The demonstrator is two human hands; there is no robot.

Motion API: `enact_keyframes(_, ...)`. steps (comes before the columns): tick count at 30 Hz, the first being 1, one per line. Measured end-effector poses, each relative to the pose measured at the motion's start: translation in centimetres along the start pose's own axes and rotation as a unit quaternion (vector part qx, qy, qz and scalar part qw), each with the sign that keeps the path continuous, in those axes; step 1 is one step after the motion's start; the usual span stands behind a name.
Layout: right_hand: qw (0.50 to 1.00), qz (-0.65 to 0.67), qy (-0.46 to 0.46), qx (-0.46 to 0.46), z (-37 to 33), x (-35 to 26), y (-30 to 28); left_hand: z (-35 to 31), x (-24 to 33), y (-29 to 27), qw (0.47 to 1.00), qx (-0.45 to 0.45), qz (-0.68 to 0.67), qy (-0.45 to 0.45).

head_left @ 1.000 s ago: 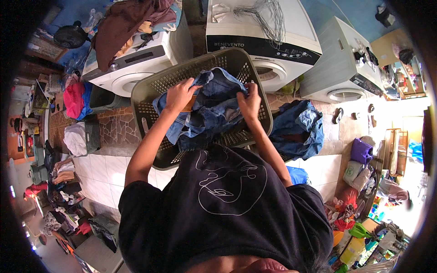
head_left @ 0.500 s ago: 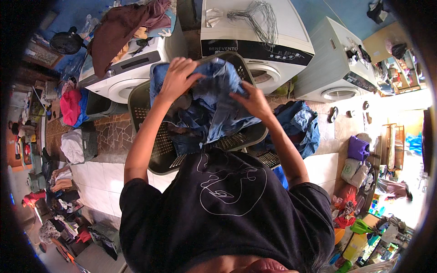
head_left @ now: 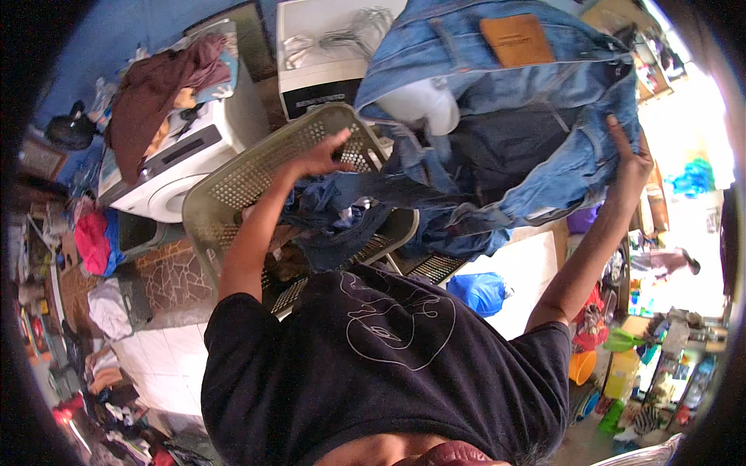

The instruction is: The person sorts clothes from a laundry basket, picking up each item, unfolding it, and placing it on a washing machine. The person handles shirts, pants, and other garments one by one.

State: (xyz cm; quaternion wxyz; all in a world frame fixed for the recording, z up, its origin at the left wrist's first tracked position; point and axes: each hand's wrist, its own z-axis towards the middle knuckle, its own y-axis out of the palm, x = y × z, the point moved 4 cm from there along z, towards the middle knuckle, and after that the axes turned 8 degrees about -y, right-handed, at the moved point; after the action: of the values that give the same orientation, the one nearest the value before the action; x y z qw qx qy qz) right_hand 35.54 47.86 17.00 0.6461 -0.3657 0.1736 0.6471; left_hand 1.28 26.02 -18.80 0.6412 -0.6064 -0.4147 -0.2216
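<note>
Left hand (head_left: 317, 158): raised over the basket (head_left: 260, 175), arm angled up and forward across its left part, fingers spread, thumb well apart from them, grip wide and bare. Right hand (head_left: 633, 159): arm stretched out well to the right of the basket, thumb over the cloth, holding the jeans (head_left: 536, 85) by their right edge. Jeans: blue denim, one pair, aloft to the right of the basket, lower left folds trailing toward its rim; widest stretch running left to right, waist opening turned toward the wearer, brown patch (head_left: 517, 40) on the far side of the waistband; leg direction cannot be told. Change from half a second ago: jeans then bunched over the basket between both hands, now lifted out rightward. Remaining: dark clothes (head_left: 334, 242) inside the basket.
</note>
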Motion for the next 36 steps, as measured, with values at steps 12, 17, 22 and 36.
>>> enact_keyframes(12,0.990,-0.053,0.022,0.125,1.4,2.3,-13.7,0.5,9.2,14.0,0.987,0.084,0.118,0.070)
enact_keyframes(17,0.978,-0.134,-0.007,0.156,0.2,4.5,-16.7,0.8,16.3,9.7,0.978,0.117,0.131,0.116)
enact_keyframes(22,0.971,-0.147,-0.030,0.186,-0.4,6.8,-19.1,4.7,29.5,5.9,0.953,0.212,-0.006,0.217)
enact_keyframes(36,0.926,-0.147,-0.059,0.344,-0.8,8.2,-25.6,12.8,48.1,9.1,0.888,0.213,-0.282,0.292)
